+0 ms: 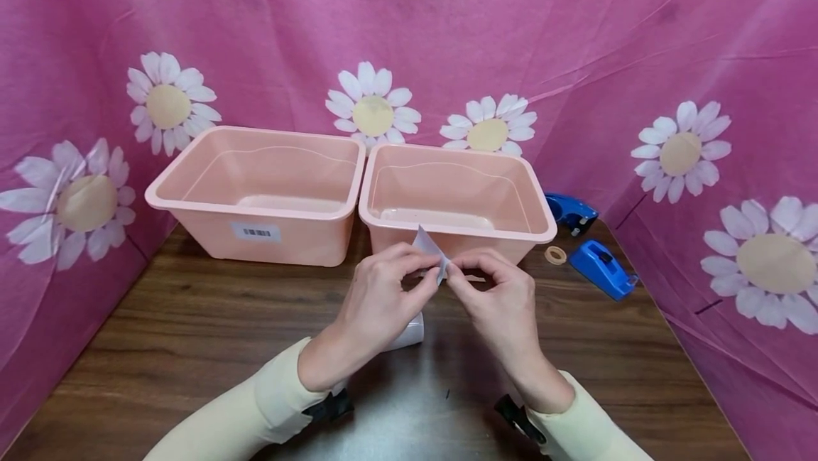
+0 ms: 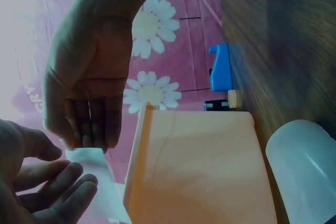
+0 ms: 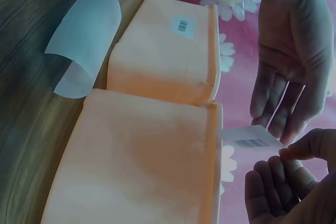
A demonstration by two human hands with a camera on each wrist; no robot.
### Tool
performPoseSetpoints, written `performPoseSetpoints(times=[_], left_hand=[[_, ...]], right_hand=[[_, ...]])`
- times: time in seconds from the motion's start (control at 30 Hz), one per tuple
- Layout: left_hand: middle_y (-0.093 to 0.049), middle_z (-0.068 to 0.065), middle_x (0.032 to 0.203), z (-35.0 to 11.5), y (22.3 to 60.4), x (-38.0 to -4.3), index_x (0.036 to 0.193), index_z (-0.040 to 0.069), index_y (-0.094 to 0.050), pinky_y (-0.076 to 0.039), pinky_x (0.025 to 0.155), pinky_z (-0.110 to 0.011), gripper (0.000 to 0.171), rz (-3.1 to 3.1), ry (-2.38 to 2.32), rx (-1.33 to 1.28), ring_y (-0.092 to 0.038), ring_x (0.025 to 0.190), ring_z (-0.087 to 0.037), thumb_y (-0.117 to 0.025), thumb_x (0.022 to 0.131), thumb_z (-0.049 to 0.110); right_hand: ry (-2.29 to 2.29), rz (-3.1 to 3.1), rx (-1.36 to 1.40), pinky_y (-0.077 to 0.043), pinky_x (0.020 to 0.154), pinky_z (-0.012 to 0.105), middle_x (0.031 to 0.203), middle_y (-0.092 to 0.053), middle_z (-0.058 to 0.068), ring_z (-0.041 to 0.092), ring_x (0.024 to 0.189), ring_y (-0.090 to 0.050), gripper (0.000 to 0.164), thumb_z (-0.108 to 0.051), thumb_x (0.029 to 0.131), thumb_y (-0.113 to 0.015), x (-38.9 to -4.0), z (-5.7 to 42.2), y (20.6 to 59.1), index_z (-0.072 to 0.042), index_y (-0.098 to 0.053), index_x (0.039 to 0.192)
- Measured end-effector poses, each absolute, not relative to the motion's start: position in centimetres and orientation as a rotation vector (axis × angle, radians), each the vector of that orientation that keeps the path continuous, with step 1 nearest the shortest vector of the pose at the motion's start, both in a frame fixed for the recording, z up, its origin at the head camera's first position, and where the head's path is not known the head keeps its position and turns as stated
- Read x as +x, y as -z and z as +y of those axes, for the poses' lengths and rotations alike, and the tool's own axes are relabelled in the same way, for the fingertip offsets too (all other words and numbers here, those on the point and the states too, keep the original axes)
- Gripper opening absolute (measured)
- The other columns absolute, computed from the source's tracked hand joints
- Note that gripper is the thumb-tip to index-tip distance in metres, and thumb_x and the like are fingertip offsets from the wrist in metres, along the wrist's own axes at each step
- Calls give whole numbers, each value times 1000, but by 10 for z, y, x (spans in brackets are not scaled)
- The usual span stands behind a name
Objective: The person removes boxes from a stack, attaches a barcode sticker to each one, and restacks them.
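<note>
A small white barcode label (image 1: pixel 427 242) is held up between both hands, in front of the right pink bin (image 1: pixel 456 237). My left hand (image 1: pixel 377 294) pinches it between thumb and fingers. At its edge, the thumb and forefinger of my right hand (image 1: pixel 501 301) pinch a corner. Printed bars show on the label (image 3: pixel 254 139) in the right wrist view, where the right thumb (image 3: pixel 310 145) is at its tip. A curled white sheet (image 3: pixel 86 40) lies on the table below the hands, largely covered by the left hand in the head view.
A second pink bin (image 1: pixel 255 237) with a barcode sticker (image 1: pixel 255 232) stands on the left, close beside the right one. Rightward on the wooden table (image 1: pixel 211 347) are a blue tape dispenser (image 1: pixel 602 269), a small tan tape ring (image 1: pixel 555 256) and a blue-and-black tool (image 1: pixel 571 212). Flowered pink cloth (image 1: pixel 409 20) surrounds the table.
</note>
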State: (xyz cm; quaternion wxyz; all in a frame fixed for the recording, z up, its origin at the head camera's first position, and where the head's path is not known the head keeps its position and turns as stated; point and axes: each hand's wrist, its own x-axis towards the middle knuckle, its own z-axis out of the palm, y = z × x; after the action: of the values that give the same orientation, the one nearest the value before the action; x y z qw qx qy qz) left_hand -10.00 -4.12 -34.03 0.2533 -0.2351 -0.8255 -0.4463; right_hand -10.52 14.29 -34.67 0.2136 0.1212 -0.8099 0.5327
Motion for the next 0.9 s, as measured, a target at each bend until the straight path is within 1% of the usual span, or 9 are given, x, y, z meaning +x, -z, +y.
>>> performPoseSetpoints(times=[0.2, 0.3, 0.47, 0.67, 0.8, 0.9], left_hand=[[-84, -2, 98, -41, 342, -101, 111, 6, -89, -60, 72, -21, 16, -2251, 1191, -645, -78, 87, -13, -82, 96, 6], [-84, -2, 98, -42, 342, -101, 111, 6, -89, -63, 75, -25, 16, -2251, 1181, -662, -79, 89, -16, -84, 96, 8], [-84, -2, 99, -42, 345, -102, 110, 6, -89, -66, 81, -30, 16, -2238, 1164, -691, -80, 92, -16, -85, 95, 8], [-84, -2, 100, -45, 346, -103, 109, 7, -89, -66, 81, -29, 15, -2238, 1160, -700, -81, 93, -15, -85, 94, 7], [-85, -1, 100, -46, 346, -102, 108, 8, -89, -66, 80, -30, 15, -2245, 1180, -708, -80, 93, -15, -86, 94, 8], [-85, -1, 99, -48, 346, -102, 107, 9, -89, -65, 79, -28, 14, -2246, 1199, -711, -80, 92, -14, -86, 94, 7]], right_hand=[[-1437, -2230, 369, -59, 80, 11, 97, -84, 1, 0, 89, -74, 7, -6, 97, -86, -105, 141, 348, -12, -88, 94], [-1419, -2231, 373, -59, 80, 11, 97, -84, 0, 0, 89, -74, 9, -5, 96, -87, -104, 140, 349, -14, -89, 94], [-1409, -2249, 375, -58, 81, 11, 98, -84, -1, 1, 90, -74, 6, -8, 96, -87, -102, 141, 348, -13, -89, 96], [-1372, -2285, 394, -55, 84, 10, 100, -84, -2, 2, 95, -75, 4, -11, 97, -89, -99, 143, 347, -14, -90, 99], [-1351, -2292, 417, -55, 87, 11, 100, -85, -3, 5, 98, -76, 6, -11, 97, -89, -98, 143, 347, -16, -90, 99], [-1348, -2284, 448, -56, 89, 11, 101, -85, -2, 7, 101, -77, 3, -11, 97, -89, -98, 143, 347, -13, -89, 100]])
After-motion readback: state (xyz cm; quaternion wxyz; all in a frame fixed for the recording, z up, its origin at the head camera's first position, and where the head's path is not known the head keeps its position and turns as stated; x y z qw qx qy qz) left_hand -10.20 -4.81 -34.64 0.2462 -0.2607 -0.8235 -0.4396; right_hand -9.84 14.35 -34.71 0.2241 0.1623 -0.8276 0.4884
